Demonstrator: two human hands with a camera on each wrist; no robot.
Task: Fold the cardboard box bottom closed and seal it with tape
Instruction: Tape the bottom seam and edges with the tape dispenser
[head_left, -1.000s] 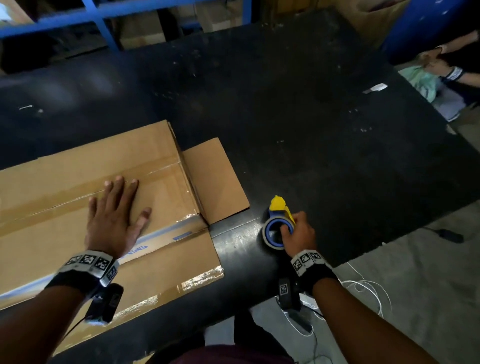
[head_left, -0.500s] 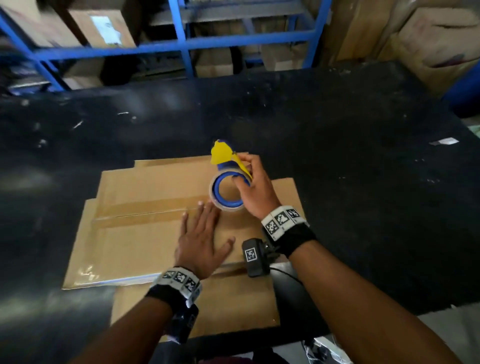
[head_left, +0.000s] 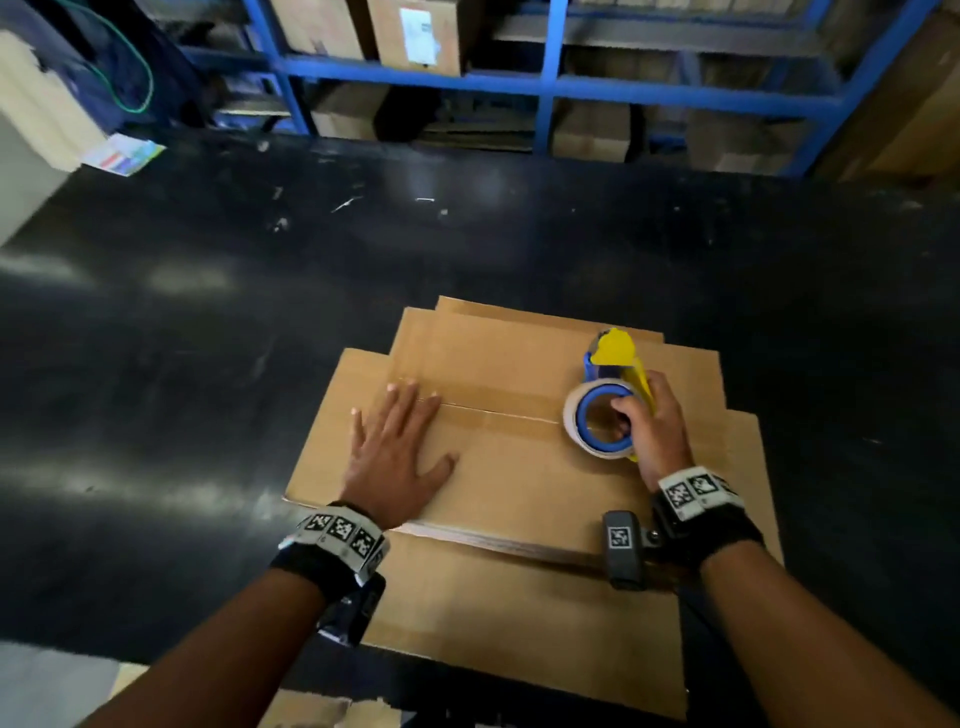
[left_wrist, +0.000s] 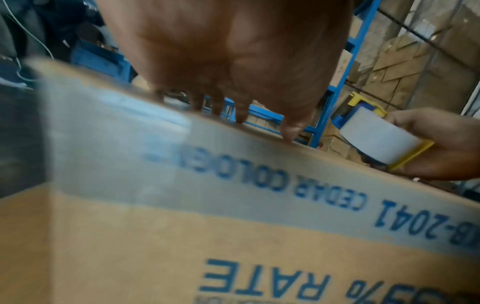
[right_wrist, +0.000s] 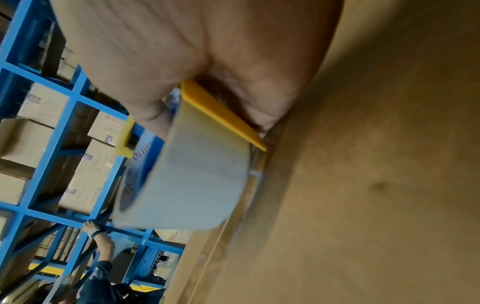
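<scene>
A brown cardboard box (head_left: 514, 467) stands on the black table with its bottom flaps folded shut and facing up; a seam (head_left: 498, 410) runs across them, under old clear tape. My left hand (head_left: 397, 452) lies flat, fingers spread, on the left part of the flaps, fingertips at the seam. My right hand (head_left: 649, 431) grips a yellow-and-blue tape dispenser (head_left: 608, 400) with a roll of clear tape, held over the right end of the seam. The left wrist view shows the box's printed side (left_wrist: 233, 205) and the dispenser (left_wrist: 374, 139). The right wrist view shows the roll (right_wrist: 192, 176) close above the cardboard (right_wrist: 363, 185).
The black table (head_left: 208, 364) spreads wide to the left and behind the box. Blue metal racks (head_left: 545, 83) stacked with cartons stand behind its far edge. A coloured paper (head_left: 124, 153) lies at the far left corner. In the right wrist view another person (right_wrist: 101, 267) reaches toward the racks.
My right hand has carried the tape dispenser from the bare table by the front edge up over the box, then right to the seam's right end. My left hand stayed pressed on the flaps.
</scene>
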